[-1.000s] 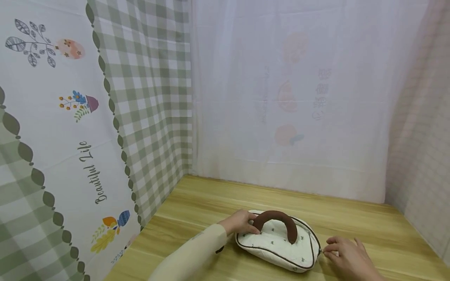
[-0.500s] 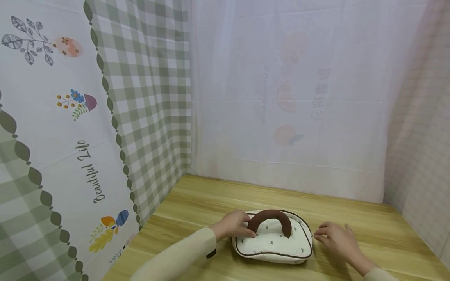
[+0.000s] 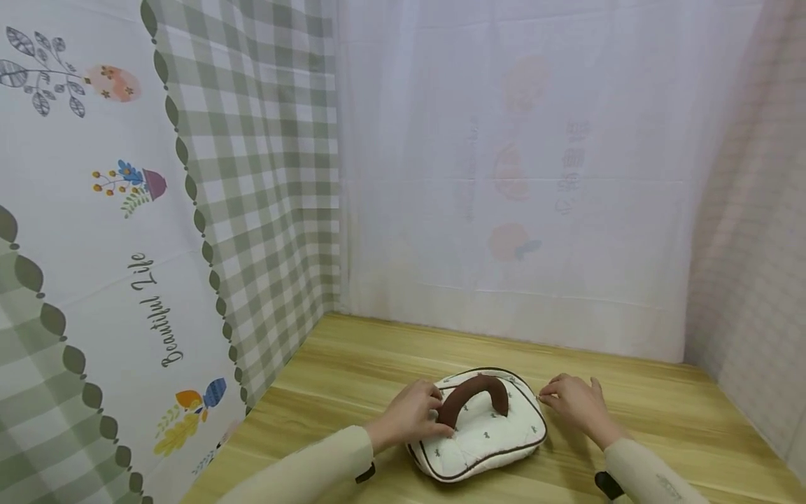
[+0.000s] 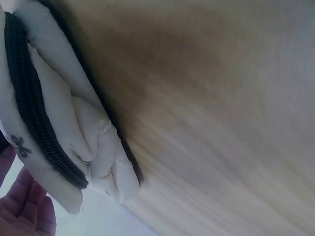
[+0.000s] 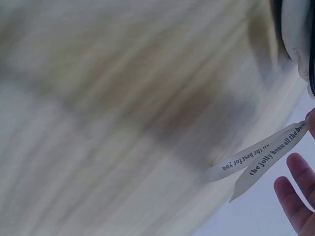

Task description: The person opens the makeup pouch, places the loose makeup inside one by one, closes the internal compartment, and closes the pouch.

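Note:
A white quilted pouch (image 3: 504, 437) with small dark motifs, brown piping and an arched brown handle (image 3: 485, 386) lies on the wooden table. My left hand (image 3: 406, 418) grips its left end beside the handle, thumb on the top face. A dark zipper (image 4: 37, 113) runs along the pouch's side in the left wrist view. At the pouch's right end, my right hand (image 3: 576, 404) pinches something small at the zipper's edge. The right wrist view shows a printed ribbon tag (image 5: 275, 152) between its fingertips, other fingers spread. The zipper slider itself is hidden.
Wood-grain tabletop (image 3: 352, 350) surrounds the pouch. A green checked cloth (image 3: 271, 175) with printed plants hangs at the left, and a pale sheet (image 3: 415, 210) closes off the back. Another pale checked cloth (image 3: 755, 280) hangs at the right.
The pouch has shifted slightly left and turned, its right end now farther from me. My right hand has moved away and leftward with that end. My left hand keeps its hold.

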Tool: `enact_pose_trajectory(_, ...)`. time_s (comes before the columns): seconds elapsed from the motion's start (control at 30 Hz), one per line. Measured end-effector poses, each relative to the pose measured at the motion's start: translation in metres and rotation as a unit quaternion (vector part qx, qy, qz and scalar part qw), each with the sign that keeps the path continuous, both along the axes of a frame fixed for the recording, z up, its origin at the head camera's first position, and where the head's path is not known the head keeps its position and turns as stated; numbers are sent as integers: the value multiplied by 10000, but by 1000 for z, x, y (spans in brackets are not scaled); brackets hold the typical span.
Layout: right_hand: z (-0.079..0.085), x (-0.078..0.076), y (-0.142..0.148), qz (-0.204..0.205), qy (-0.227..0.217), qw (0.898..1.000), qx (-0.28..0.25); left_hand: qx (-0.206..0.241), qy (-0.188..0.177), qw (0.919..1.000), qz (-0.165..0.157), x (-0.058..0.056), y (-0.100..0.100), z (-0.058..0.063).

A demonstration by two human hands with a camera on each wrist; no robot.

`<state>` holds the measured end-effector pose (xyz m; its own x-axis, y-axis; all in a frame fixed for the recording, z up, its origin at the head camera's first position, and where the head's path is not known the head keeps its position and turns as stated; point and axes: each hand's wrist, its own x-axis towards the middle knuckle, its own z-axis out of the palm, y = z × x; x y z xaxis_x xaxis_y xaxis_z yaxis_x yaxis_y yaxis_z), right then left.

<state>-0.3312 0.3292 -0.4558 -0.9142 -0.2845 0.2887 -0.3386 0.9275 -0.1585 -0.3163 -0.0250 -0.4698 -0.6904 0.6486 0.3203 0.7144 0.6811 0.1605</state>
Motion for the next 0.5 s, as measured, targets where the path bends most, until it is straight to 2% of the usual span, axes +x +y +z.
enact_pose_trajectory(0.4,4,-19,-35,-12,184,9998,99,-88,646,9977,-184,30,11,6)
enact_pose_trajectory(0.5,4,-22,-44,35,211,9998,50,-135,708,9971,-227,37,16,7)
